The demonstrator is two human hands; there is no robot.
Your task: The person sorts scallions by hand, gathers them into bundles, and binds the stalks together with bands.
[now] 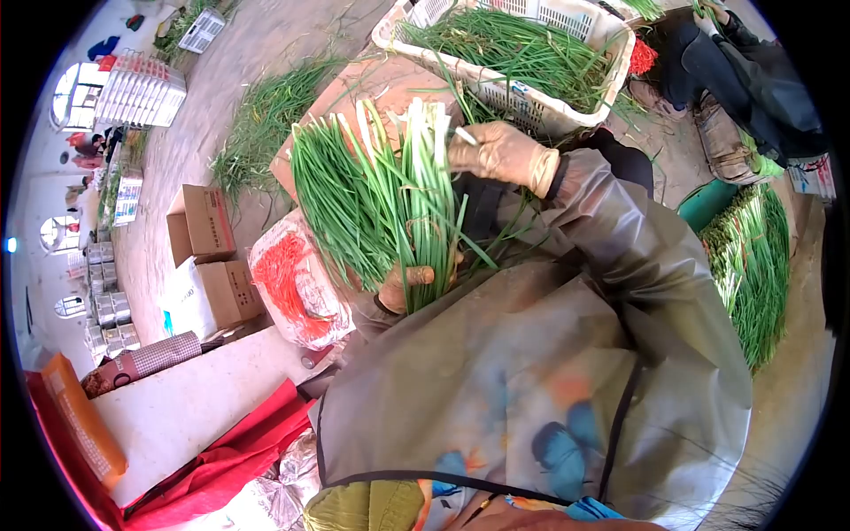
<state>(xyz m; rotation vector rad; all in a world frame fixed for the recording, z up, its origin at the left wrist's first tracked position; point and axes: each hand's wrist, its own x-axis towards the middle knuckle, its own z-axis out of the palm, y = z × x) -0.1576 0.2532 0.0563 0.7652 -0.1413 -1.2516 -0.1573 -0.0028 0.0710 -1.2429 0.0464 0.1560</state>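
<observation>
The left hand (405, 288) is clamped on the green part of the stalk bundle (431, 199), which runs lengthwise away from the apron (478, 398), its white ends (429, 124) beside the right hand (505, 157), whose grip I cannot tell.

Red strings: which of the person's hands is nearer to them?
Left. The left hand grips the bunch by its green end, near the red strings; the right hand is farther, at the white ends.

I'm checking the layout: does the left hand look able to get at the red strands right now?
Probably yes, once free: the red strands lie mostly uncovered near the left sleeve, but the left hand is closed around green stalks.
</observation>
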